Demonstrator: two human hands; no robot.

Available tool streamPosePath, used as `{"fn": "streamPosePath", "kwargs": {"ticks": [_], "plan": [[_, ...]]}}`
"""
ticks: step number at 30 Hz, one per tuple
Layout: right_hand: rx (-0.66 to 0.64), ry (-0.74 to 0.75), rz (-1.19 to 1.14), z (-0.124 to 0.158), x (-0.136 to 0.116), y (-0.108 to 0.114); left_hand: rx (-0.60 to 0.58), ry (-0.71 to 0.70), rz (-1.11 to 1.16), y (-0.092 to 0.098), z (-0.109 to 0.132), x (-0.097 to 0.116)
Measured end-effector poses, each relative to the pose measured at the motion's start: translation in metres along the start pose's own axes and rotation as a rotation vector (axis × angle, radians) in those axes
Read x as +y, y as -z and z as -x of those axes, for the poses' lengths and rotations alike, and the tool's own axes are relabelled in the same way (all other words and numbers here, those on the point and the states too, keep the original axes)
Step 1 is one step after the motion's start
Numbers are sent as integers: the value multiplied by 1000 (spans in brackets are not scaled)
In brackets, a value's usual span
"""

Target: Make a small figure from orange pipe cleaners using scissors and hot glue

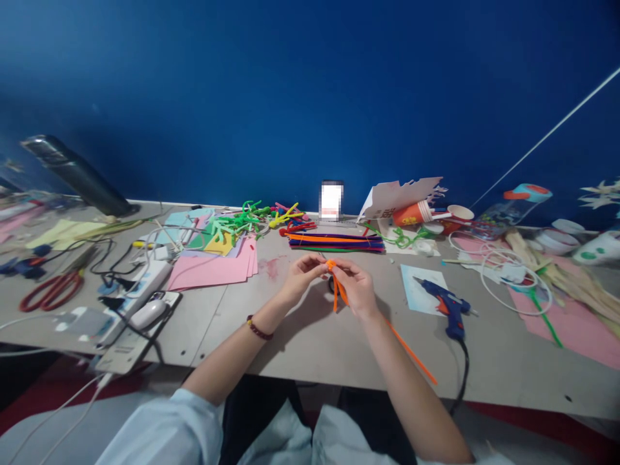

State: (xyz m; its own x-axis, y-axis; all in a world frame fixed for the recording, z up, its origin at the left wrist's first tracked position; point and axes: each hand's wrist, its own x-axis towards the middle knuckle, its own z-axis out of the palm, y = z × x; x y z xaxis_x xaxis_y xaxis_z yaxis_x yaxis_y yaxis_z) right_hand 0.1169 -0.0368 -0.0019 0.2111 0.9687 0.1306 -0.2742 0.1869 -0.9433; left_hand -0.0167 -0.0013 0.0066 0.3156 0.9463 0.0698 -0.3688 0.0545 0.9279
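Observation:
Between my two hands, a little above the table's middle, is a bent orange pipe cleaner [335, 298] with a loop at the top and ends hanging down. My left hand [301, 274] is closed, its thumb and fingertips pinching the looped part. My right hand [357, 285] grips the same piece from the other side, its fingers curled round it. Something dark and round, partly hidden by the fingers, shows below the loop. Another orange pipe cleaner [414, 355] lies beside my right forearm. Just beyond my hands rests a bundle of coloured pipe cleaners [334, 243].
At right a blue glue gun [450, 303] lies partly over a light blue card [411, 290]. Paper cups [411, 213] stand behind it. On the left are pink paper [213, 266], a power strip [140, 297], red-handled scissors [53, 290] and a black bottle [82, 177].

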Motion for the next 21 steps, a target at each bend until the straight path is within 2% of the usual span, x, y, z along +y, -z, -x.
{"fn": "streamPosePath", "kwargs": {"ticks": [5,12,21], "plan": [[-11,16,2,1,-7,-3,17,10,17,-1,2,1],[7,18,24,0,-3,0,-3,73,130,1,2,0],[-23,119,97,2,1,-3,22,104,103,-1,1,1]]}}
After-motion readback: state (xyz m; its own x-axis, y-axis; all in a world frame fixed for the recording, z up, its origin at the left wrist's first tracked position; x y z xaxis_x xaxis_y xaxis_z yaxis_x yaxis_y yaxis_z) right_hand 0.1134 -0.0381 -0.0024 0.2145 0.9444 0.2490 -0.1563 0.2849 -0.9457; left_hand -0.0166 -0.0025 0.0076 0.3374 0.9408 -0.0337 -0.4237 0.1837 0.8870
